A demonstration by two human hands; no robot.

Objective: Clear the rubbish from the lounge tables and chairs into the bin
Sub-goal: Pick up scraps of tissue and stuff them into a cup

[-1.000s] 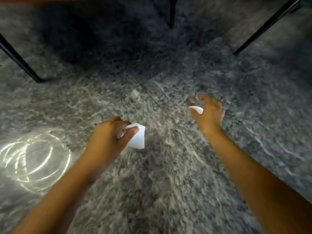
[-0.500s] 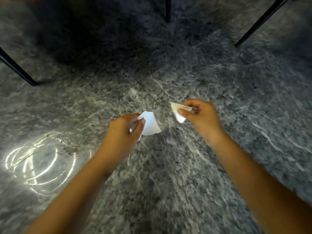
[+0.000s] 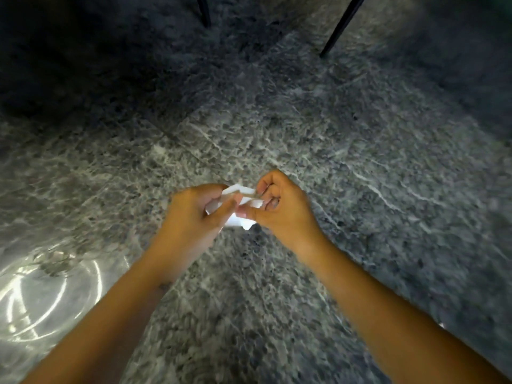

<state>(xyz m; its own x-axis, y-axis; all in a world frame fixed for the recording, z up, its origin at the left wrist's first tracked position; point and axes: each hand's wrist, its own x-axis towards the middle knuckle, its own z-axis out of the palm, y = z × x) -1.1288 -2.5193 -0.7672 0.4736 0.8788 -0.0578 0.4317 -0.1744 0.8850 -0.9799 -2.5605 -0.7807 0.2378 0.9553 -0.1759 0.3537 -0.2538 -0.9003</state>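
The white paper [image 3: 237, 222] is held in the air above the grey stone floor [image 3: 360, 176], caught between both hands in the middle of the view. The left grip [image 3: 194, 217], a bare hand, comes to the paper from the left. Its thumb [image 3: 225, 208] lies across the near face and its fingers are curled behind, so it is grasping the paper. The right grip [image 3: 285, 212], also bare, meets the paper from the right with its fingers [image 3: 266, 187] curled over the far edge and the thumb tip pressed on the near side, pinching it. The two thumbs almost touch in front of the paper. The paper is crumpled and folded, and white shows above and below the thumbs. Whether it is one piece or several cannot be told.

Both bare forearms run from the paper down to the bottom corners of the view. Far beyond the paper, at the top edge, stand two thin dark furniture legs [image 3: 204, 12] [image 3: 339, 29], the right one slanted. Well to the lower left of the paper, bright rings of reflected light [image 3: 41, 295] lie on the floor. The floor beyond the paper, towards the legs, is in deep shadow.
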